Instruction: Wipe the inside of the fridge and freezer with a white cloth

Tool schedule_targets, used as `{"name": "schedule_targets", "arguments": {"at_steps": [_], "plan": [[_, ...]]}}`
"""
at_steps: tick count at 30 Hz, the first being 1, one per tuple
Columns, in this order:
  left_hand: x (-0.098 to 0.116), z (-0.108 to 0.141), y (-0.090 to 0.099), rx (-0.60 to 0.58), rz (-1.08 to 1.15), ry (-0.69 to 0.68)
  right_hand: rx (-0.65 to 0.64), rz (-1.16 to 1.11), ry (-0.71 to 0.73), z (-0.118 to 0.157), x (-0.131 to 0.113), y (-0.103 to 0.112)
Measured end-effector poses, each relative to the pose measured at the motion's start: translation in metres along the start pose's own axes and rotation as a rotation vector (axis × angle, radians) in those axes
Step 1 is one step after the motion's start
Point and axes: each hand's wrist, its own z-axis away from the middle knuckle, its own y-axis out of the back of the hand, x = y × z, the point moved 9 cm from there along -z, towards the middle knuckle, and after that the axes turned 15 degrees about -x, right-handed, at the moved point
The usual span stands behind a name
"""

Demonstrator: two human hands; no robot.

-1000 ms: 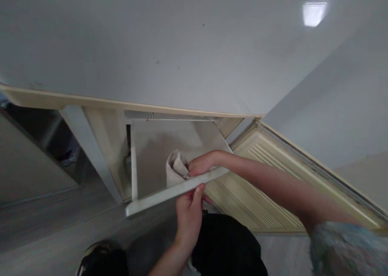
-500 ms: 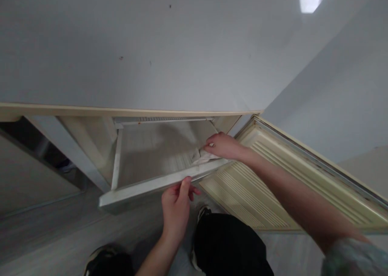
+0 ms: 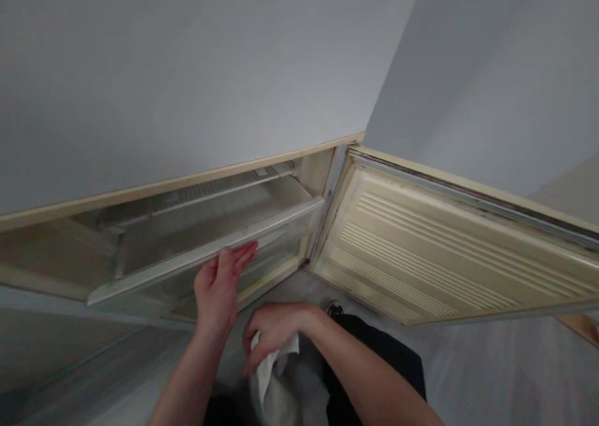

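My left hand [image 3: 219, 285] rests against the front of a clear-sided drawer [image 3: 178, 262] with a white rim, fingers stretched along just below the rim. It grips nothing. Lower down, near my legs, my right hand [image 3: 276, 326] is closed on a crumpled white cloth [image 3: 269, 373] that hangs below the fingers and is partly blurred. The drawer sits inside a pale fridge-like cabinet, its front about level with the opening. Part of its inside shows over the rim.
The cabinet's cream ribbed door [image 3: 421, 245] stands wide open on the right. A grey-white top surface [image 3: 178, 89] spans the upper part of the view. Below are the grey floor [image 3: 468, 363] and my black-clothed leg [image 3: 379, 357].
The drawer has slid inward. My right hand has come out of it with the cloth and moved down toward my legs. My left hand has stayed at the drawer front.
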Motion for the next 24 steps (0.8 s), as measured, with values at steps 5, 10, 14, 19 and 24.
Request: {"name": "schedule_targets", "arguments": {"at_steps": [5, 10, 14, 19, 24], "plan": [[0.004, -0.029, 0.002, 0.056, -0.044, -0.050, -0.092, 0.262, 0.018, -0.018, -0.029, -0.013], [0.011, -0.073, 0.010, 0.062, -0.032, -0.039, -0.070, 0.280, 0.032, -0.001, -0.030, -0.011], [0.004, -0.076, 0.017, 0.157, -0.033, 0.041, -0.034, 0.369, -0.069, 0.009, -0.019, -0.007], [-0.055, -0.033, 0.034, 0.305, -0.016, 0.354, -0.042, 0.421, -0.134, 0.013, -0.007, -0.010], [-0.100, -0.014, 0.044, 0.373, 0.211, 0.630, 0.008, 0.398, -0.123, 0.009, 0.002, -0.007]]}}
